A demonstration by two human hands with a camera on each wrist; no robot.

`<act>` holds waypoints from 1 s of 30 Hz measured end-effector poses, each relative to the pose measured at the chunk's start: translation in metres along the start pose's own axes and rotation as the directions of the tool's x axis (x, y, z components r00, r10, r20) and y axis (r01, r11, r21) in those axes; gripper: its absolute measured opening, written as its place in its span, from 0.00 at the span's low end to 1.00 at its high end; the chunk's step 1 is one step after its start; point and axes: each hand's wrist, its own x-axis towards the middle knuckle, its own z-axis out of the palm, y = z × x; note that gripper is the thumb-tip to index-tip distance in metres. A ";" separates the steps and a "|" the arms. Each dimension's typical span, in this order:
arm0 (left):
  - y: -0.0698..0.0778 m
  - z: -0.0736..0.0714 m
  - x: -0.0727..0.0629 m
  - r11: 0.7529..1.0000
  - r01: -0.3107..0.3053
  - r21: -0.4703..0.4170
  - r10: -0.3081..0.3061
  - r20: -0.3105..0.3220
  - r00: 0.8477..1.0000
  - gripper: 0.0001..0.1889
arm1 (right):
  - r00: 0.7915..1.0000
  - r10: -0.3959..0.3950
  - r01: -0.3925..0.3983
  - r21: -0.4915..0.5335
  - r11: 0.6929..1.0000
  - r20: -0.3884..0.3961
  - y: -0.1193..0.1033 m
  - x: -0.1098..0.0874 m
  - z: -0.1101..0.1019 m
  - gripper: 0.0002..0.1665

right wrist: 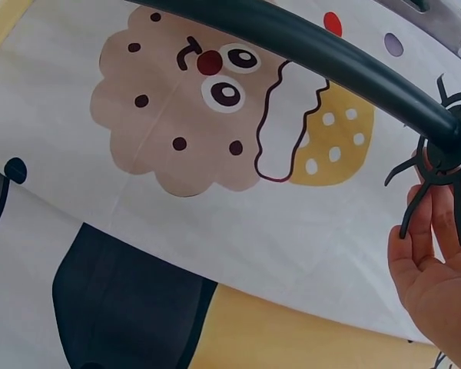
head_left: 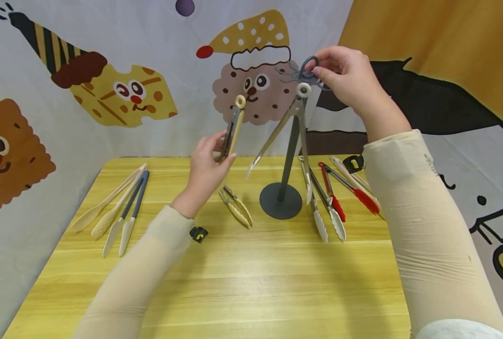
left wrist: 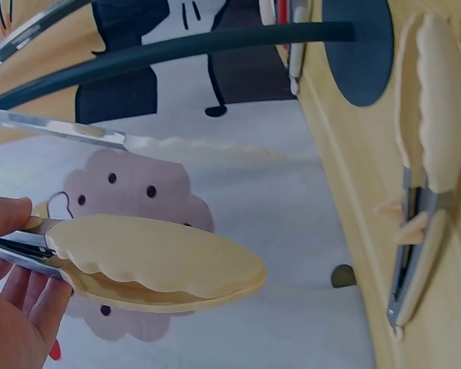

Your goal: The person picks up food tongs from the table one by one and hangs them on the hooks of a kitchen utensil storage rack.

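The left hand [head_left: 208, 157] grips beige tongs [head_left: 237, 125], its curled fingers partly hidden; open air parts these from the hanging tongs [head_left: 272, 139] and dark stand [head_left: 290, 157] between the hands. The right hand [head_left: 351, 77] pinches the stand's top ring [head_left: 311, 58], its sleeve [head_left: 425, 221] covering the right edge of the table [head_left: 277, 282].

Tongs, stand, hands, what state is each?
Dark grey metal stand: upright
Right hand: gripping its top
Held cream scalloped tongs: nearly closed
Left hand: gripping those tongs
Hanging steel tongs, cream tips: open
Steel tongs, cream heads: lying slightly open
Red-headed steel tongs: lying open
White-headed steel tongs: lying open
Blue-handled tongs: lying partly open
Plain beige tongs: lying partly open
Beige utensil: lying partly hidden
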 end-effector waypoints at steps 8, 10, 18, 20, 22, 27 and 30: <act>0.015 0.003 0.003 0.998 -0.029 -0.055 0.030 0.005 1.000 0.29 | 1.000 0.003 -0.003 0.042 0.999 0.015 0.003 0.001 -0.001 0.15; 0.017 0.004 0.003 0.997 -0.036 -0.062 0.037 0.003 0.999 0.29 | 1.000 -0.001 0.000 0.060 0.998 0.022 0.004 0.002 -0.001 0.14; 0.022 0.009 0.004 0.996 -0.048 -0.079 0.049 0.015 0.999 0.30 | 0.999 -0.023 0.019 0.105 0.994 0.037 0.007 0.004 -0.002 0.13; 0.025 0.010 0.005 0.995 -0.053 -0.085 0.055 0.022 0.998 0.30 | 0.999 -0.026 0.020 0.114 0.993 0.044 0.008 0.004 -0.002 0.13; 0.027 0.011 0.006 0.994 -0.063 -0.088 0.066 0.026 0.998 0.30 | 0.998 -0.030 0.023 0.126 0.992 0.050 0.008 0.004 -0.003 0.12; 0.034 0.013 0.008 0.992 -0.091 -0.088 0.093 0.024 0.995 0.30 | 0.997 -0.046 0.035 0.154 0.987 0.065 0.009 0.004 -0.005 0.12; 0.037 0.014 0.010 0.991 -0.098 -0.096 0.101 0.020 0.995 0.29 | 0.996 -0.051 0.038 0.171 0.985 0.071 0.009 0.005 -0.005 0.12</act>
